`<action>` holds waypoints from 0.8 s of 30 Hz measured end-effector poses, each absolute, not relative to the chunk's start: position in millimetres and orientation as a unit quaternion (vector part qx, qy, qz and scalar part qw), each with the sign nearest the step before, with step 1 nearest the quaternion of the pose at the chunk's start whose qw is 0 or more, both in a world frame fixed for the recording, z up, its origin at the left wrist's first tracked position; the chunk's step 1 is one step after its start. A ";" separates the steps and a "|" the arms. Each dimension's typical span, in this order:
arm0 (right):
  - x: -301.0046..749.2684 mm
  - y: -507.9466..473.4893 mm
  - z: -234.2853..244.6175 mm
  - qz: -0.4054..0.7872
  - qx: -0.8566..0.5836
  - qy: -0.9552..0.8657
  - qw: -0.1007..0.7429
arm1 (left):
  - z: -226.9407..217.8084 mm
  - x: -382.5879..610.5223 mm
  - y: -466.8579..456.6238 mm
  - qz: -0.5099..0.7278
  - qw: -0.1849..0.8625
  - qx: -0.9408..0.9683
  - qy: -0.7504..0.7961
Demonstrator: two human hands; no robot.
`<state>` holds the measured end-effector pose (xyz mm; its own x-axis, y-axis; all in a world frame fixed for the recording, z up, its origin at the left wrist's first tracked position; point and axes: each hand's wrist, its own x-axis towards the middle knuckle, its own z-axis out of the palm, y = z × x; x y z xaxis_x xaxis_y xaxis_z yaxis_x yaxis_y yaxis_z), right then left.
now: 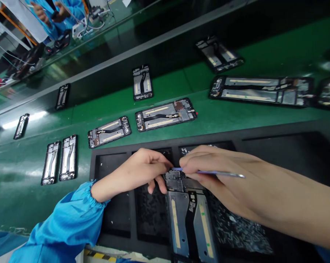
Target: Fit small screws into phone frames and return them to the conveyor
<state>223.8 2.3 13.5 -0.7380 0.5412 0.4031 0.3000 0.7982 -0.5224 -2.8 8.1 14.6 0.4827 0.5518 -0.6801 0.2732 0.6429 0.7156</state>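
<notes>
An opened phone frame [191, 219] with bare circuit boards and a flex cable lies on a black tray [115, 215] in front of me. My left hand [139, 171], in a blue sleeve, is curled with its fingertips pressed on the frame's top left corner. My right hand [225, 175] pinches thin metal tweezers [208, 172], whose tip rests at the frame's upper edge between the two hands.
Several opened phone frames lie scattered on the green conveyor belt [198, 120], including one [165, 114] just past the tray and a long pair [260, 91] at right. Another person in blue [58, 14] works at the far top left, beyond a metal rail.
</notes>
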 end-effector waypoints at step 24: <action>228.0 7.1 12.6 0.208 -0.195 -0.913 0.291 | 16.4 2.3 9.7 0.096 0.759 0.386 0.516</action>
<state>228.0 7.1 12.6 -0.7542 0.4776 0.4507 0.2350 0.8372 -0.4939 2.3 9.7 16.4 0.4487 0.5435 -0.7094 0.2530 0.6841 0.6841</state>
